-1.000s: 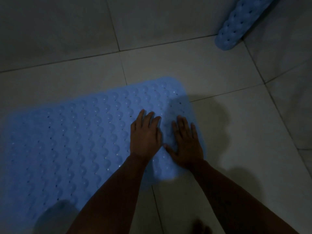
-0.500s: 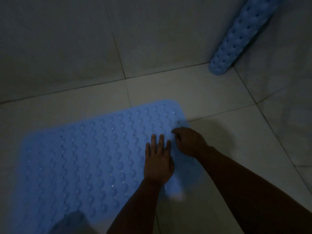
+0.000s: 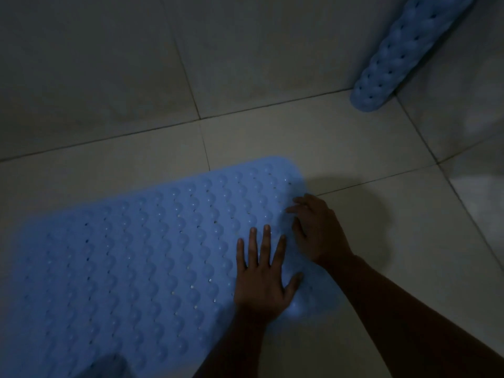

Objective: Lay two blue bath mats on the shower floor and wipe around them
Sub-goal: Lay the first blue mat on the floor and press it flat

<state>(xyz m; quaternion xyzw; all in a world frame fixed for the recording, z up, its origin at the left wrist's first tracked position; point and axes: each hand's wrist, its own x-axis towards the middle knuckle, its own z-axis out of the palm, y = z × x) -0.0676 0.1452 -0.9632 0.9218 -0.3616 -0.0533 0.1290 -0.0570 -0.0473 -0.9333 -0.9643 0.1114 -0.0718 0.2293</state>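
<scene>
A blue bath mat [image 3: 141,255] with rows of bumps and small holes lies flat on the pale tiled floor, filling the lower left. My left hand [image 3: 261,276] presses flat on its right part, fingers spread. My right hand [image 3: 317,230] rests at the mat's right edge with fingers bent down onto it; whether they pinch the edge is unclear. A second blue mat [image 3: 395,58], rolled up, leans in the far right corner against the wall.
Tiled walls rise behind and to the right, meeting at the corner where the roll stands. Bare floor tiles [image 3: 395,241] lie to the right of the flat mat and between it and the back wall. The light is dim.
Both hands slid toward the mat's right end. My right hand went from flat on the mat to bent fingers at its edge. The view tilted up, showing more of the rolled mat.
</scene>
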